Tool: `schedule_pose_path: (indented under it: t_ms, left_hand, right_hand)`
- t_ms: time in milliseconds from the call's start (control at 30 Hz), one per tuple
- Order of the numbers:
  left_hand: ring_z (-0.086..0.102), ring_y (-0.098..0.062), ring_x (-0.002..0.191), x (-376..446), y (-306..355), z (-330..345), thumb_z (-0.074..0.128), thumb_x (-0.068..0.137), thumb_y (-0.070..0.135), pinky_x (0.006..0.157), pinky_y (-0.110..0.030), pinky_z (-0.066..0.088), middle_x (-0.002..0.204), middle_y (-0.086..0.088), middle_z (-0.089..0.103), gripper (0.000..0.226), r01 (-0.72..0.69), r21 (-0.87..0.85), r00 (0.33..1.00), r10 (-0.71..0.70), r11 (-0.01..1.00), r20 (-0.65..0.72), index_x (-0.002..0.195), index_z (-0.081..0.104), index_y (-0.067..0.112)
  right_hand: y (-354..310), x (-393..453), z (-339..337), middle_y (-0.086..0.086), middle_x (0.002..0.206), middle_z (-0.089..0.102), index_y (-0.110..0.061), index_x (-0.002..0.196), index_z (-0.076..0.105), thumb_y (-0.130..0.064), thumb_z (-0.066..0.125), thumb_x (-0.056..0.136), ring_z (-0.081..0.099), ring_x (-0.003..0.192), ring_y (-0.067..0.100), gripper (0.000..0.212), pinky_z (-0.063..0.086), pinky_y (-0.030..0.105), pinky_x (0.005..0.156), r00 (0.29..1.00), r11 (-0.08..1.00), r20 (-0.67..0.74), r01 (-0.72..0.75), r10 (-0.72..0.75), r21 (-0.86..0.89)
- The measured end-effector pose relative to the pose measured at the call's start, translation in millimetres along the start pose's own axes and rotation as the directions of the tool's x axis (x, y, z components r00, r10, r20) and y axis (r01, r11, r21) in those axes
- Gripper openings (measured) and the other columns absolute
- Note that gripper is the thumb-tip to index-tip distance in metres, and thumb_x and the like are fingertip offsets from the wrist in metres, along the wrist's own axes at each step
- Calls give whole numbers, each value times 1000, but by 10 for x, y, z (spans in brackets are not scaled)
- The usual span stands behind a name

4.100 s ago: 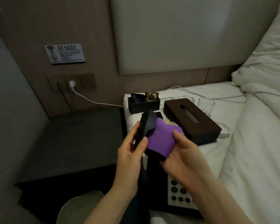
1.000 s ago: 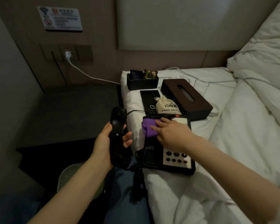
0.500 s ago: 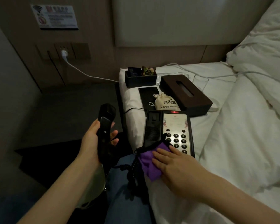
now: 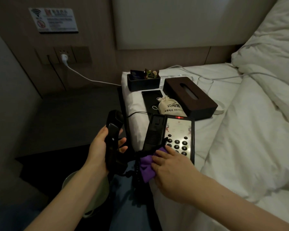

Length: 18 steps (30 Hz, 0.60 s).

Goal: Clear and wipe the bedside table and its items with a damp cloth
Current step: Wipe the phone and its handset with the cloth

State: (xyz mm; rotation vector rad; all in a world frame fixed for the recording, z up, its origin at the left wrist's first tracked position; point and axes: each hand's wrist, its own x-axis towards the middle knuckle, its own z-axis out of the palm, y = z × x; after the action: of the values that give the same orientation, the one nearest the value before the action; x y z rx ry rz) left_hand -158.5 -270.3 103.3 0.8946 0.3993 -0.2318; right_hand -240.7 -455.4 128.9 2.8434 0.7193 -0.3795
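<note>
Purple cloth [image 4: 146,166] lies under the right hand [image 4: 169,170], whose straight fingers press it flat onto the near end of the phone base [image 4: 171,133], beside the keypad. That base sits on the white bed [image 4: 240,139], just in front of a small drawstring pouch [image 4: 169,106] and a dark tissue box [image 4: 189,96]. Left hand [image 4: 101,150] grips the black handset [image 4: 113,132] upright above the dark bedside table [image 4: 65,120], fingers curled round it
</note>
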Motion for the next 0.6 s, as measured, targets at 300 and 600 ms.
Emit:
schedule_pose_path:
  t_ms: [300,600]
  left_hand:
    - [55,-17,63,101,-299,5,41,101,29,42,-23,51,94,-8,64,21,86,-19,994,-87,996,-59,118,54,27]
    - [58,-28,116,56,-501,163,40,101,34,94,-47,46,110,-9,65,35,268,-217,959,-282,939,-37,120,57,10]
  right_hand:
    - [517,244,-760,6,67,52,-13,62,48,-32,43,93,51,65,27,36,33,33,59,732,690,-331,-256,596,677]
    - [679,768,-540,11,104,62,-11,99,61,-25,45,94,59,90,31,22,40,32,70,872,891,-245,-350,423,289]
